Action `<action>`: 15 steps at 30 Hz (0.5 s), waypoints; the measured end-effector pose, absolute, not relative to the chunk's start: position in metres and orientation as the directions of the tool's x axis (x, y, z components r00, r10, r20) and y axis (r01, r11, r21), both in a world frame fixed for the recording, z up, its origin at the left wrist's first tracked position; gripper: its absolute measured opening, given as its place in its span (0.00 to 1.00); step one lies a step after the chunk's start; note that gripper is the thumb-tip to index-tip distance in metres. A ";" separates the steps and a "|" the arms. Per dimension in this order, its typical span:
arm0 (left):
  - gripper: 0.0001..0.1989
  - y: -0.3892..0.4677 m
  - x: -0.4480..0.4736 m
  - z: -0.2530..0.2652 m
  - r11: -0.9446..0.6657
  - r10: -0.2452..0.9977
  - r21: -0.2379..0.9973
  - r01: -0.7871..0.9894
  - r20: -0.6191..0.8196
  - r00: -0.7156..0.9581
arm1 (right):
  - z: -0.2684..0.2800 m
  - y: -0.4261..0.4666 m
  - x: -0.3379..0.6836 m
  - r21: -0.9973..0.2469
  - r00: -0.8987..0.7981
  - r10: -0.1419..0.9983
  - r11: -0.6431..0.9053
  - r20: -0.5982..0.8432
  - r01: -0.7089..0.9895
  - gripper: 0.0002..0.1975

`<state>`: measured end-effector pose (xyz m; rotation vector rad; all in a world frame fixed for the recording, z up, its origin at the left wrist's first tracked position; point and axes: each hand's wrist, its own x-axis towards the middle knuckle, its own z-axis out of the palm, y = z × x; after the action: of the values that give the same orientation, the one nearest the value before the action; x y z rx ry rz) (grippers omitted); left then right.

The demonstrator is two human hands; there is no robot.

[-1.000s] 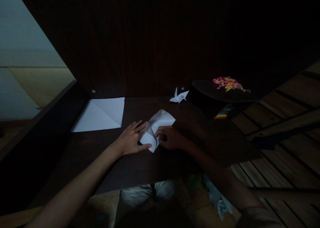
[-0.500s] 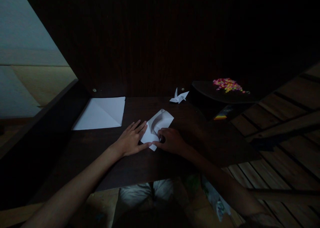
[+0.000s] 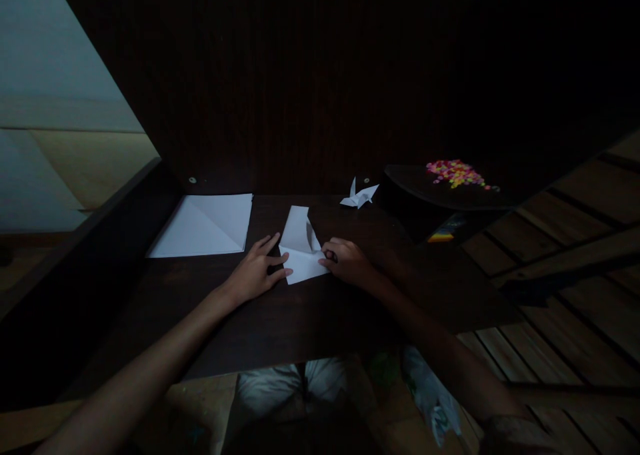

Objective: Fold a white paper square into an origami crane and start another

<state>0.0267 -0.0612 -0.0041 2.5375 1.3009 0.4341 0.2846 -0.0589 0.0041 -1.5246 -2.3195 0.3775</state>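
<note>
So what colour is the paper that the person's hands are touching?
White: the paper, though dimly lit, shows best in the head view.

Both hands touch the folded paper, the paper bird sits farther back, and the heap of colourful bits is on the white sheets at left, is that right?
No, the head view shows the colourful bits on the dark shelf at right, not the white sheets. The left hand and right hand do touch the folded paper, with the paper bird farther back.

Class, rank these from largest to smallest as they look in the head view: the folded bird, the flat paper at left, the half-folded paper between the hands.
1. Flat paper
2. Half-folded paper
3. Folded bird
</note>
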 end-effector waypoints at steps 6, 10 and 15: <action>0.23 -0.067 0.027 -0.009 -0.534 0.846 0.335 0.776 0.216 0.488 | 0.000 -0.057 0.281 -0.335 -0.414 0.888 0.459 0.198 0.823 0.10; 0.23 -0.068 0.027 -0.012 -0.550 0.832 0.297 0.781 0.282 0.478 | -0.004 -0.064 0.279 -0.284 -0.441 0.843 0.524 0.308 0.803 0.11; 0.27 -0.068 0.025 -0.012 -0.564 0.807 0.234 0.792 0.361 0.467 | -0.005 -0.069 0.274 -0.289 -0.470 0.822 0.557 0.321 0.778 0.16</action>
<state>0.0255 -0.0676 -0.0122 2.6618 1.4510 0.6837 0.2742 -0.0692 -0.0051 -1.2966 -2.3724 0.1421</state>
